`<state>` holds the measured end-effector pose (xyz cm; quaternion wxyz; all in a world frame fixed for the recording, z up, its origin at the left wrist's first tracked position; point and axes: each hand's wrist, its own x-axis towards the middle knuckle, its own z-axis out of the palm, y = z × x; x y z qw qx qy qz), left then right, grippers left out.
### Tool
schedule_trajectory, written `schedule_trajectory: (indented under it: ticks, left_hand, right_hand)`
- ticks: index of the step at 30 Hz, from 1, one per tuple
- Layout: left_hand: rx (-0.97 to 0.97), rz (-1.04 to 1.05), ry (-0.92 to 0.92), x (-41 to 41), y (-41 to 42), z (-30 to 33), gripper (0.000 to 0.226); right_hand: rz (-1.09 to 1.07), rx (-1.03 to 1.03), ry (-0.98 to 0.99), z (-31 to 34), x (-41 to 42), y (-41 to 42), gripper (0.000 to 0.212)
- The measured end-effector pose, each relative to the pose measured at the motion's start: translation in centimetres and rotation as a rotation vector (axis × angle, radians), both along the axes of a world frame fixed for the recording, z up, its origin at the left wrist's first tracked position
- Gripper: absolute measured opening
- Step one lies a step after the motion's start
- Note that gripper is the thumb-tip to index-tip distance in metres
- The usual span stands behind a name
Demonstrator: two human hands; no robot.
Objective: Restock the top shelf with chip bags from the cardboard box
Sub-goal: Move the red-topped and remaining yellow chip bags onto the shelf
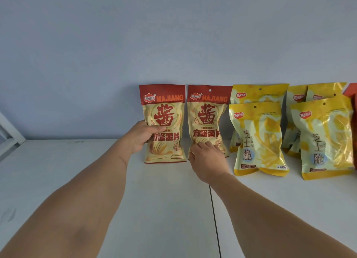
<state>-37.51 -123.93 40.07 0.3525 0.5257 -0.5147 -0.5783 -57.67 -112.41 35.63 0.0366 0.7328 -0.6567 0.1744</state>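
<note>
Your left hand (142,135) grips one red bag (164,122), your right hand (204,157) pinches the other bag (207,120); stand both upright, level, touching the wall (135,45)

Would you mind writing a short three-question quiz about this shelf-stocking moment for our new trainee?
1. True or false: both MAJIANG bags stand upright on the shelf.
2. Which hand grips the left MAJIANG bag at its side edge? A) left hand B) right hand
3. Fill in: right of the right MAJIANG bag stand bags coloured ____.

Key
1. True; both stand upright, close against the wall.
2. A; the right hand touches the lower part of the right MAJIANG bag, though how it holds the bag is hidden.
3. Yellow; the yellow bags stand in front and back rows.
</note>
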Motion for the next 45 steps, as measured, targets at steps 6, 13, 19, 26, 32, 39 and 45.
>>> schedule_trajectory:
  ticks: [6, 13, 19, 26, 32, 39, 45]
  left_hand:
    - [-0.004, -0.006, -0.025, -0.6, -2.5, 0.1, 0.028]
    - [-0.002, 0.000, -0.027, -1.3, -3.5, -0.6, 0.022]
    - [-0.021, 0.014, 0.014, -0.6, -2.5, -0.6, 0.028]
    - [-0.283, 0.305, -0.448, 2.4, 2.6, -2.2, 0.049]
    - [-0.761, 0.106, -1.415, 6.9, 14.6, -4.2, 0.030]
    - [-0.651, 0.101, -1.774, 11.4, 32.0, -3.2, 0.032]
    - [-0.420, 0.170, -1.869, 14.2, 50.5, -4.1, 0.011]
  right_hand:
    - [-0.021, 0.033, -0.023, -0.2, 0.0, -0.9, 0.027]
    - [-0.061, 0.056, -0.039, 0.0, 0.2, -1.4, 0.028]
    - [-0.068, 0.044, -0.047, 0.4, 0.4, -1.0, 0.027]
    - [0.027, 0.048, 0.045, 2.2, 2.1, 0.3, 0.025]
    - [0.273, 0.024, 0.294, 3.5, 6.6, 4.2, 0.026]
    - [0.609, -0.069, 0.392, 2.8, 13.7, 15.2, 0.026]
    - [0.872, -0.087, 0.386, 1.7, 17.8, 28.8, 0.025]
